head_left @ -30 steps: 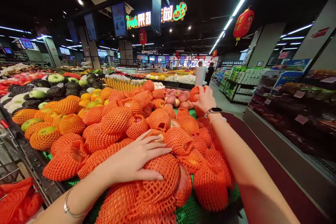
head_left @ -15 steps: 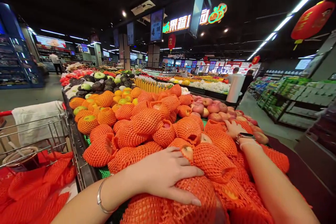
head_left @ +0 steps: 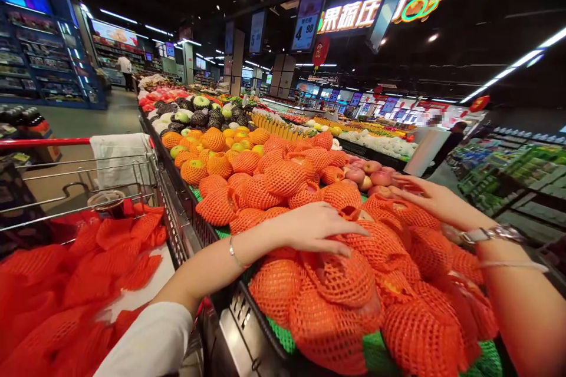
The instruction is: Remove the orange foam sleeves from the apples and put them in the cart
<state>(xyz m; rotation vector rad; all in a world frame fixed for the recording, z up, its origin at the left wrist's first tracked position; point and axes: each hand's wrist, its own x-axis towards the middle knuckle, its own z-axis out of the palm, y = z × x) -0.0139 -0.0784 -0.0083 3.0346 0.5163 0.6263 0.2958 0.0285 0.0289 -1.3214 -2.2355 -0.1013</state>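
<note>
A heap of apples in orange foam nets [head_left: 327, 318] fills the near end of the fruit stand. My left hand [head_left: 321, 227], with a silver bangle on its wrist, lies palm down over the heap, fingers stretched out and grasping nothing. To the right, my right hand [head_left: 435, 203], wearing a watch [head_left: 493, 234], is raised over the right edge of the heap with its fingers extended. Those fingertips are close to the bare red apples [head_left: 381, 178]; whether they touch is unclear.
On the left stands a shopping cart [head_left: 53, 142] holding loose orange nets [head_left: 53, 288], a cup [head_left: 106, 200] and a white cloth [head_left: 121, 159]. Netted orange-yellow fruit [head_left: 214, 140] lies farther along the black crate edge [head_left: 260, 318]. People stand in the background.
The view has turned right and tilted down, showing more of the cart and crate edge. My right hand has lifted off the netted apples; my left hand still rests on the heap.
</note>
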